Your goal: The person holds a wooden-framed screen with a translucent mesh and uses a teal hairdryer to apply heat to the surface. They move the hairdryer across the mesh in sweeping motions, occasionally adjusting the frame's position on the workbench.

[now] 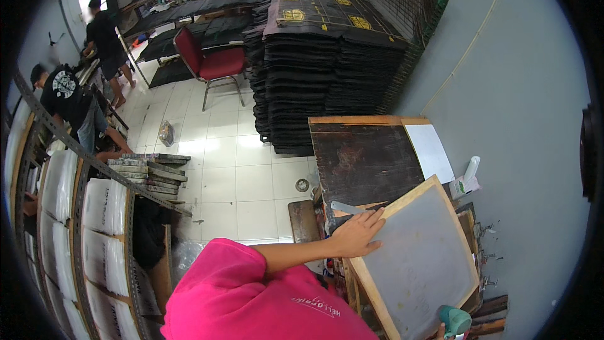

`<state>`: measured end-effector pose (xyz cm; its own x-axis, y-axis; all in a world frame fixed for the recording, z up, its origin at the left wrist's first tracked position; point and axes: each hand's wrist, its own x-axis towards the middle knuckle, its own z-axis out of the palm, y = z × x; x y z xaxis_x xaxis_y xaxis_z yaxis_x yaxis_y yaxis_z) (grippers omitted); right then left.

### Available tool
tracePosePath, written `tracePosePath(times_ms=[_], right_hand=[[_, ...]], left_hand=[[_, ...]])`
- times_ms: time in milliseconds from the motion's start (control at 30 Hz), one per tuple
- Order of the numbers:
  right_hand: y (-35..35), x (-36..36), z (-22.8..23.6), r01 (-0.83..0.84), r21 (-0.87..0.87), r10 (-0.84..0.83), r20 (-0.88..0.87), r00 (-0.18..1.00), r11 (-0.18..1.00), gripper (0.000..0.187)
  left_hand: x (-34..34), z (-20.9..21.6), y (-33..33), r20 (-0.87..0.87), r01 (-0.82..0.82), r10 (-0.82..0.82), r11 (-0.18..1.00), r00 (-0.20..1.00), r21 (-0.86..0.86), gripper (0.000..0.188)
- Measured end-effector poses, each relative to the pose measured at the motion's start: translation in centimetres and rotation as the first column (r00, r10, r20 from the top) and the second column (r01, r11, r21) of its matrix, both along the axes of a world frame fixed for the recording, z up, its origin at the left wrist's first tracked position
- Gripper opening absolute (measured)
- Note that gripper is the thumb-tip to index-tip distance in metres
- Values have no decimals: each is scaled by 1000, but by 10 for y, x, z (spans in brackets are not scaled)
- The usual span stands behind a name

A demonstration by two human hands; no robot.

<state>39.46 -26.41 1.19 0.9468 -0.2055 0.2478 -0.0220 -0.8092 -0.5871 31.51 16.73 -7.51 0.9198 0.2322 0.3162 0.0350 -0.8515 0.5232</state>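
Loosely spread, the left hand [357,234] is laid over the framed screen's [428,245] left edge, dark tabletop [365,160] beyond; the right hand's [441,332] grip at the green tool [454,320] cannot be told.

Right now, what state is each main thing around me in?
Left hand: open, laid on the mesh frame
Mesh frame: set askew, mesh in place
Right hand: mostly cut off, grip unclear
Teal tool: beside the right hand
Red chair: upright, unoccupied
Black sheets: stacked high
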Motion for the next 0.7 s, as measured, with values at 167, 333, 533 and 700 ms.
tracePosePath(times_ms=[167,333,533,700], right_hand=[[24,-27,27,-35,177,65,-165,984,984,33],[37,-10,2,-197,492,304,-147,941,848,24],[97,-6,20,-322,444,447,-213,869,836,28],[132,-16,29,-435,473,568,-183,802,766,29]], left_hand=[[2,3,-2,-2,-2,2,1000,1000,-6,63],[3,7,-4,0,5,-5,1000,1000,-18,62],[1,5,-3,-4,-16,16,1000,1000,-6,63],[-2,5,-1,11,-24,24,1000,1000,-19,64]])
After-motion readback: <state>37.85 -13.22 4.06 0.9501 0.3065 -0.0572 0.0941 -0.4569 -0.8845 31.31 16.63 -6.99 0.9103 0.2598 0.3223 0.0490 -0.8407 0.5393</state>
